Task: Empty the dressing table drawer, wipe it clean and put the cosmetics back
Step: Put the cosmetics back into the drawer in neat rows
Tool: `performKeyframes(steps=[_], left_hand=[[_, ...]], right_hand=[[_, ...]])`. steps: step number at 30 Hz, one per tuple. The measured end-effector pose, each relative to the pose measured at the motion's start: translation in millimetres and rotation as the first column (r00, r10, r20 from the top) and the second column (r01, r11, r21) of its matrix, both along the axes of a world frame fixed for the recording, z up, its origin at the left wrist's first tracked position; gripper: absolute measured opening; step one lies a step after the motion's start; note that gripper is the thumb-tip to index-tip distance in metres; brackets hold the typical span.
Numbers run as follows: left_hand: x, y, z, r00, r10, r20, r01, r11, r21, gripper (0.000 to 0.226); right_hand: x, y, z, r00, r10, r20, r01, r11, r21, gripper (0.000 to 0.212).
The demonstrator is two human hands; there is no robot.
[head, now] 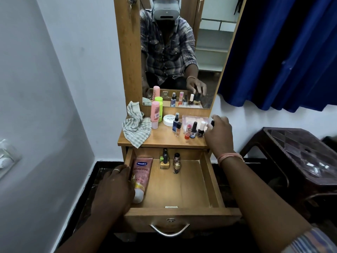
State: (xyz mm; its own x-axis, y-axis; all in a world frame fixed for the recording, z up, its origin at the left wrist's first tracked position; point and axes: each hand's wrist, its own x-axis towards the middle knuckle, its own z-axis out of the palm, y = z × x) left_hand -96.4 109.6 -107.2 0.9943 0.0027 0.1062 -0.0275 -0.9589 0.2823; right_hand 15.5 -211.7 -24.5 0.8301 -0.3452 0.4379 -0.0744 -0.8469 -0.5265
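The wooden drawer (pixel 209 179) is pulled out. Inside it lie a pink Vaseline tube (pixel 142 173) at the left, and a gold-based bottle (pixel 165 159) and a small gold bottle (pixel 176 163) at the back. My left hand (pixel 113 189) rests on the drawer's left wall, fingers touching the tube. My right hand (pixel 218 133) is over the tabletop's right end and pinches a small black bottle (pixel 212 123). On the tabletop (pixel 164 141) stand nail polishes (pixel 194 129), a spray bottle (pixel 176 126), a white jar (pixel 168 119), pink and green bottles (pixel 156 114) and a checked cloth (pixel 136 128).
A mirror (pixel 175 52) rises behind the tabletop and reflects me. A clear pink box (pixel 195 118) sits at the back right of the top. A dark plastic stool (pixel 300 157) stands to the right, a blue curtain (pixel 282 52) above it. A white wall is at the left.
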Motion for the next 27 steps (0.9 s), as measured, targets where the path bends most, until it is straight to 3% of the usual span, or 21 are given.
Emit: performKeyframes(steps=[3, 6, 8, 12, 17, 21, 27], left_hand=[[-1.4, -1.2, 2.3, 1.0, 0.0, 0.004, 0.0, 1.0, 0.003, 0.05], [-2.3, -1.8, 3.1, 1.0, 0.007, 0.008, -0.007, 1.0, -0.002, 0.062], [-2.1, -1.5, 2.4, 1.0, 0.007, 0.002, -0.007, 1.0, 0.012, 0.055], [-1.8, -1.0, 0.3, 1.0, 0.012, 0.012, -0.012, 1.0, 0.023, 0.041], [-3.0, -2.3, 3.1, 0.999, 0.015, 0.033, -0.015, 1.0, 0.01, 0.034], [-4.8, -2.2, 2.4, 0.999, 0.014, 0.048, -0.015, 1.0, 0.011, 0.034], [-2.4, -2.5, 2.5, 0.999, 0.023, 0.035, -0.023, 1.0, -0.007, 0.033]], right_hand=[[-0.3, -4.0, -6.1, 0.999, 0.027, 0.025, -0.028, 0.998, 0.049, 0.027], [-16.3, -2.8, -4.2, 0.991, -0.048, 0.127, 0.025, 0.985, 0.172, 0.016], [-32.5, 5.6, -1.9, 0.977, -0.078, 0.198, 0.034, 0.975, 0.22, 0.016], [-66.2, 43.0, -5.2, 0.951, 0.173, 0.257, -0.232, 0.947, 0.22, 0.015], [-71.4, 83.0, -33.0, 0.861, 0.499, -0.101, -0.455, 0.843, 0.286, 0.012], [-60.6, 93.8, -52.5, 0.841, 0.47, -0.269, -0.439, 0.882, 0.17, 0.013], [-53.6, 107.5, -66.5, 0.856, 0.424, -0.297, -0.436, 0.9, 0.029, 0.01]])
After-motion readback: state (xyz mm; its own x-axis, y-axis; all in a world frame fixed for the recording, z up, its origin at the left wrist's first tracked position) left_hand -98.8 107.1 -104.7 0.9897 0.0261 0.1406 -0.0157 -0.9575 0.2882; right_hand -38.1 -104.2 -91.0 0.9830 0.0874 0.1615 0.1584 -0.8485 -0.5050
